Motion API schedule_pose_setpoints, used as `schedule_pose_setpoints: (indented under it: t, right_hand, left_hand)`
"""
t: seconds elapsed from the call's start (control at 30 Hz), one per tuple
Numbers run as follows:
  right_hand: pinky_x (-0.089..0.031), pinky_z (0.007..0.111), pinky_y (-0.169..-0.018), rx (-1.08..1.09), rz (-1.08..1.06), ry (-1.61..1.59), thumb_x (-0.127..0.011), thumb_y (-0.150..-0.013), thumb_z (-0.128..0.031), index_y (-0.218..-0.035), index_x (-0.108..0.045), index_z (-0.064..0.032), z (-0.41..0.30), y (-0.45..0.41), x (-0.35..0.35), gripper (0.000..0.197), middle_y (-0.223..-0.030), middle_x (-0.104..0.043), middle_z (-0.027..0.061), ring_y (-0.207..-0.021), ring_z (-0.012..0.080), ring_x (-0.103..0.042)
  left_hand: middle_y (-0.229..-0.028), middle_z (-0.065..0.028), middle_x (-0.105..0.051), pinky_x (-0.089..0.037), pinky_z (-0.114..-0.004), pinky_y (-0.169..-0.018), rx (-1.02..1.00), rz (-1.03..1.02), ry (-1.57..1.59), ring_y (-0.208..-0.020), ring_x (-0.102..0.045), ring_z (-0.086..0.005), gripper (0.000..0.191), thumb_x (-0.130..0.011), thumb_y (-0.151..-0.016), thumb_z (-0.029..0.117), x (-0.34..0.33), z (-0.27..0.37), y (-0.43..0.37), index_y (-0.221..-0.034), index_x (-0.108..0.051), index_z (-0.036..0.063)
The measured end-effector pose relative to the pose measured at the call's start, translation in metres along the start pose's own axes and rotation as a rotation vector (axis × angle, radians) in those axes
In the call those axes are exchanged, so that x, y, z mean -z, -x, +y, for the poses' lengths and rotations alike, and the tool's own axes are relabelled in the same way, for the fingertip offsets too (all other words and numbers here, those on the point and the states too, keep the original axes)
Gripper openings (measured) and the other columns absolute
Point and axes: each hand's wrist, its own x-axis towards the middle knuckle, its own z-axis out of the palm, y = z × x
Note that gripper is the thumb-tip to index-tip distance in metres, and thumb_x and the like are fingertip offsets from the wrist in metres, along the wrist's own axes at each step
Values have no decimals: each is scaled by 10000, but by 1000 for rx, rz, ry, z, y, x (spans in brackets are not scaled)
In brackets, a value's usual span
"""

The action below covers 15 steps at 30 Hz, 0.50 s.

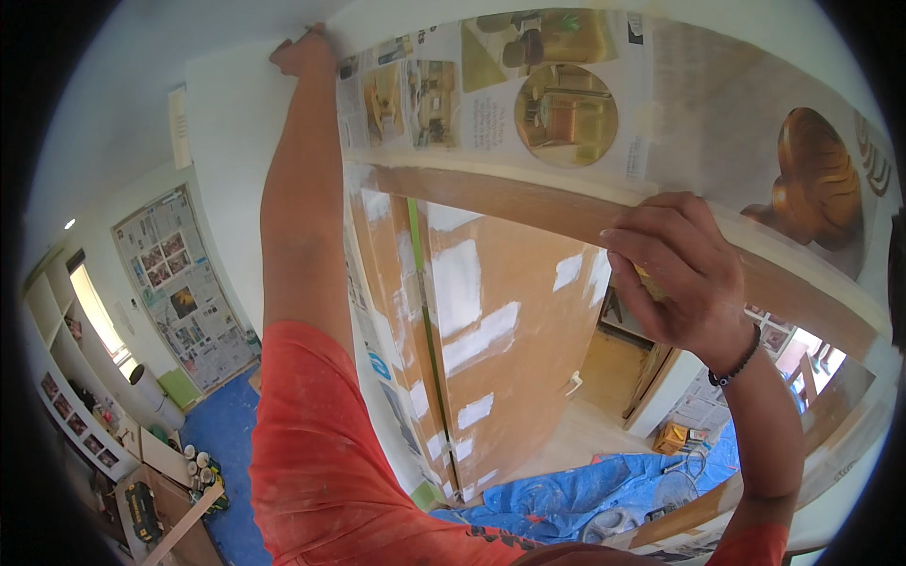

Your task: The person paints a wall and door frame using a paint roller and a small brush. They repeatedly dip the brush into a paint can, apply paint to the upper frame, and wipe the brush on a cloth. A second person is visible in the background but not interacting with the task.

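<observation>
Stretched far up, my left hand (304, 51) is at the corner where the white wall (226, 106) meets the ceiling (141, 64). Its fingers are bent and partly hidden, so what they touch or hold is unclear. My right hand (683, 272) has curled fingers, with the tips at the wooden head of a door frame (495, 194). A small yellowish bit shows between thumb and fingers, too hidden to name. Above the frame, newspaper sheets (488, 117) cover the wall, with pale masking tape (453, 161) along their lower edge. Below is a brown wooden door (524, 396) with white filler patches (456, 290).
Blue plastic sheeting (552, 492) covers part of the floor beyond the doorway, with a round fan-like guard (609, 525) on it. At left, paint cans (202, 463), a black-and-yellow toolbox (144, 511) and a wooden plank (184, 523) are near a newspaper-covered door (184, 283).
</observation>
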Motion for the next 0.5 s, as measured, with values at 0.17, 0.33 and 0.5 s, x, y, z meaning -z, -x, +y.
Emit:
schedule_pose_setpoints:
  t: [0.17,0.33,0.5]
  right_hand:
    - [-537,377,-764,5,-9,9,-778,-716,-8,-941,-700,-34,1,1,1,239,-947,-649,77,-878,270,-629]
    - [-533,378,-766,8,14,-9,-772,-720,-3,-938,-694,-37,0,1,0,234,-934,-641,71,-872,263,-623]
    - [-534,372,-778,-3,20,-22,-765,-729,-7,-926,-689,-43,-1,2,1,215,-921,-635,64,-882,251,-621]
  left_hand:
    - [-1345,-303,-528,-579,-427,-995,-14,-7,-10,-1174,-624,-399,759,-864,-756,36,0,12,19,-1353,-402,-42]
    - [-1341,-304,-538,-598,-446,-966,-20,-27,-32,-1153,-638,-403,782,-851,-767,29,-1,21,35,-1381,-374,-42]
    - [-1341,-304,-533,-602,-445,-973,-7,-18,-7,-1158,-636,-401,765,-827,-788,23,-5,32,50,-1386,-354,-46]
